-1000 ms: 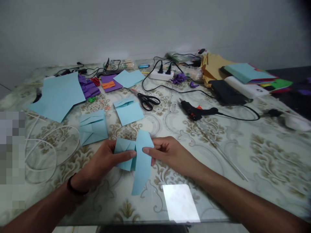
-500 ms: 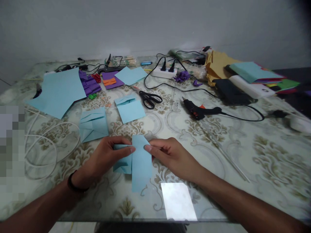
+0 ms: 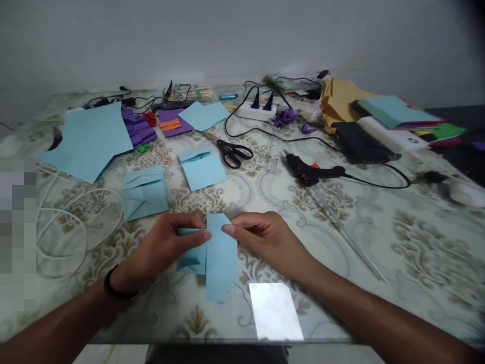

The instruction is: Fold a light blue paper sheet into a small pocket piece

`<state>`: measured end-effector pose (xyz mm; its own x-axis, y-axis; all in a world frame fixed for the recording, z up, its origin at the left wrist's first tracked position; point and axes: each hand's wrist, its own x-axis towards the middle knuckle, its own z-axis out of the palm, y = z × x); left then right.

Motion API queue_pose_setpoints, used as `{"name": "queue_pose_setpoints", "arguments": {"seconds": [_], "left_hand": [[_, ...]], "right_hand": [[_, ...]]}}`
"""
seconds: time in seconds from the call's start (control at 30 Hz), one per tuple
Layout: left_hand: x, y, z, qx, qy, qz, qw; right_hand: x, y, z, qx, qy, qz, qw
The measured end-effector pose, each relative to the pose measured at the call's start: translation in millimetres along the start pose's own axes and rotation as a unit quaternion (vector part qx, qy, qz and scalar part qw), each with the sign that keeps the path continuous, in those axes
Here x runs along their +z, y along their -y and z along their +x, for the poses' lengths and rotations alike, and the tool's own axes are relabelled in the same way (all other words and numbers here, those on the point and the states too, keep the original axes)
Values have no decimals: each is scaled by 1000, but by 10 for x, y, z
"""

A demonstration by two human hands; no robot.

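Note:
A light-blue folded paper (image 3: 222, 263) is held up between both hands above the front of the table, with a tall flap on its right and a smaller folded panel on its left. My left hand (image 3: 170, 240) pinches the left panel, thumb on the near face at the crease. Thumb in front and fingers behind, my right hand (image 3: 263, 235) grips the flap's upper right edge. Two other folded blue papers lie beyond the hands: one with creased triangles (image 3: 146, 194) and a squarer one (image 3: 202, 169).
Black scissors (image 3: 234, 153) lie behind the folded papers. A black glue gun (image 3: 308, 171) rests at right, its cable trailing back. Glue sticks (image 3: 352, 242) lie below it. A large blue sheet (image 3: 94, 136), a white power strip (image 3: 257, 111) and a coiled white cable (image 3: 62, 242) are around.
My right thumb has shifted slightly along the flap's upper right edge. Both hands keep hold of the folded paper, and the view has moved a little.

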<state>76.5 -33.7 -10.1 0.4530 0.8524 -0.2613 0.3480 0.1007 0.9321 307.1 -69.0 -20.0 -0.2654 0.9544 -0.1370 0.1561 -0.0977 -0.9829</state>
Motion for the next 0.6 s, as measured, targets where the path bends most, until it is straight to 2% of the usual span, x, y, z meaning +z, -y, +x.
{"name": "queue_pose_setpoints", "arguments": {"seconds": [0.2, 0.4, 0.6], "left_hand": [[4, 1, -4, -10, 5, 8, 1000], [17, -16, 13, -18, 43, -5, 999], [35, -6, 16, -25, 51, 3, 998]], "right_hand": [[12, 25, -8, -9, -15, -25, 1000], [19, 24, -20, -35, -21, -41, 998], [34, 57, -14, -51, -38, -59, 996]]}}
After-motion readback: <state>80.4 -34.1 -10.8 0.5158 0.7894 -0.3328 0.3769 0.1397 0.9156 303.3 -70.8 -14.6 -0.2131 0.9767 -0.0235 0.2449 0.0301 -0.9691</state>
